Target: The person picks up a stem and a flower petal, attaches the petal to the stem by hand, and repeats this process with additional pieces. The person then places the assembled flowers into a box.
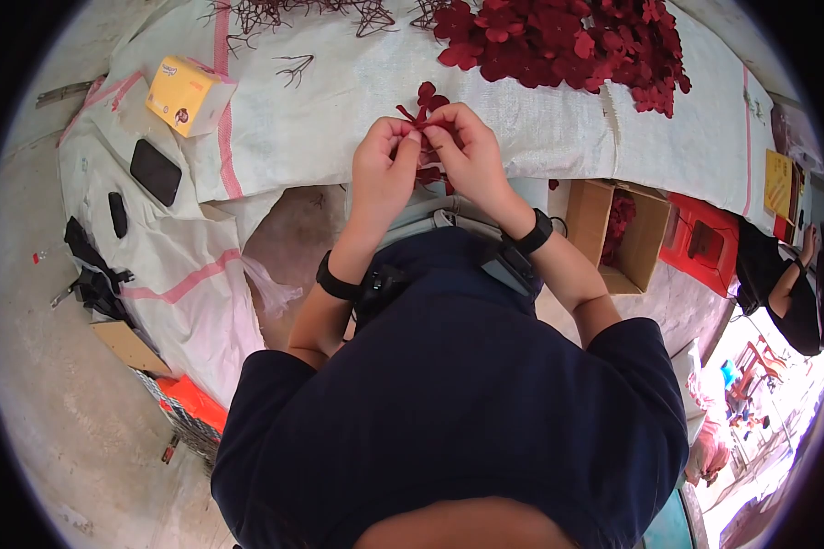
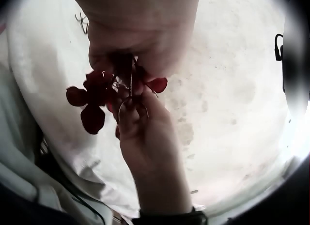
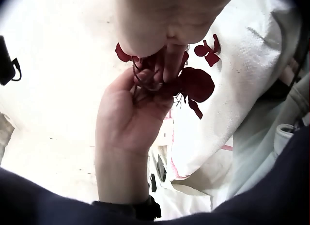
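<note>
Both hands meet over the front of the cloth-covered table. Between thumb and fingers, my left hand (image 1: pixel 383 169) pinches a dark red artificial flower sprig (image 1: pixel 427 97). Right beside it, the fingertips of my right hand (image 1: pixel 471 157) pinch the same sprig. In the left wrist view, rounded petals (image 2: pixel 92 117) stick out to the left of the fingers, and thin dark stems loop by the right hand (image 2: pixel 150 138). A broad petal (image 3: pixel 197 84) shows beside the left hand (image 3: pixel 128 118) in the right wrist view. Fingers hide the sprig's middle. A small loose red flower (image 3: pixel 209 53) lies on the cloth.
A heap of dark red flowers (image 1: pixel 558 41) covers the table's back right; bare branched stems (image 1: pixel 366 16) lie at the back. Leftward are a yellow box (image 1: pixel 181 91) and a phone (image 1: pixel 156 172). A cardboard box (image 1: pixel 645 238) stands below at right, beside a red crate (image 1: pixel 700 242).
</note>
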Motion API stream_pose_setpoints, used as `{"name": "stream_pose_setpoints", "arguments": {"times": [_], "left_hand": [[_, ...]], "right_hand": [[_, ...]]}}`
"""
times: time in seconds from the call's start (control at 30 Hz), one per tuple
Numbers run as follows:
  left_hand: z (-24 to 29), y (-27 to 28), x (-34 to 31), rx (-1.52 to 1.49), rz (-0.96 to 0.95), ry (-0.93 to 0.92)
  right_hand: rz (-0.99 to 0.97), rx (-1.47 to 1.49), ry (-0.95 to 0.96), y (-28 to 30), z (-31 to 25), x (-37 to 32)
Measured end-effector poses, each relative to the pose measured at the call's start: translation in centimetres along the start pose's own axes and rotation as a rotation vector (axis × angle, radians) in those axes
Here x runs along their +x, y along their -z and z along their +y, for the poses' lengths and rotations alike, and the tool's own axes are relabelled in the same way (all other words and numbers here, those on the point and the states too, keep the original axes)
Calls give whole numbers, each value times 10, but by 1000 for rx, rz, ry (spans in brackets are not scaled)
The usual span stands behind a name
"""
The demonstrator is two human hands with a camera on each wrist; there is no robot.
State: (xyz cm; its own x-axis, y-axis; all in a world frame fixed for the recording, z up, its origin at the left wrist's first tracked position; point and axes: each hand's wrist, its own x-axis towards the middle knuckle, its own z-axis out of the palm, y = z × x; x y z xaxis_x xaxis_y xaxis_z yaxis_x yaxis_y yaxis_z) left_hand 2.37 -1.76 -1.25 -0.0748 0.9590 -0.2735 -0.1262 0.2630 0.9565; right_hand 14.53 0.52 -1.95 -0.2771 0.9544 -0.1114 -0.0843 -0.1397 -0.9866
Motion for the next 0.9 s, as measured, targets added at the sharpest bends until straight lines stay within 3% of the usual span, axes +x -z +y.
{"name": "stream_pose_setpoints", "arguments": {"times": [0.03, 0.07, 0.13, 0.17, 0.3, 0.43, 0.53, 0.83, 0.9], "left_hand": [[1, 1, 1, -13, 1, 23], [2, 3, 1, -14, -1, 20], [7, 10, 2, 385, 0, -290], [10, 14, 1, 588, 2, -440], [7, 24, -1, 720, -68, -445], [6, 36, -3, 657, 50, -351], [6, 45, -1, 523, 147, -236], [9, 40, 3, 443, 208, -194], [6, 42, 3, 428, 220, -195]], "right_hand": [[3, -2, 2, 2, 1, 2], [-22, 94, -136, 6, 4, 5], [-83, 293, -407, 8, 10, 14], [-90, 297, -406, 5, 12, 15], [-135, 356, -520, 4, 16, 19], [-251, 69, -437, 20, 17, 29], [-3, -1077, 449, 33, 6, 33], [28, -1187, 513, 25, 47, 49], [42, -998, 457, 31, 44, 53]]}}
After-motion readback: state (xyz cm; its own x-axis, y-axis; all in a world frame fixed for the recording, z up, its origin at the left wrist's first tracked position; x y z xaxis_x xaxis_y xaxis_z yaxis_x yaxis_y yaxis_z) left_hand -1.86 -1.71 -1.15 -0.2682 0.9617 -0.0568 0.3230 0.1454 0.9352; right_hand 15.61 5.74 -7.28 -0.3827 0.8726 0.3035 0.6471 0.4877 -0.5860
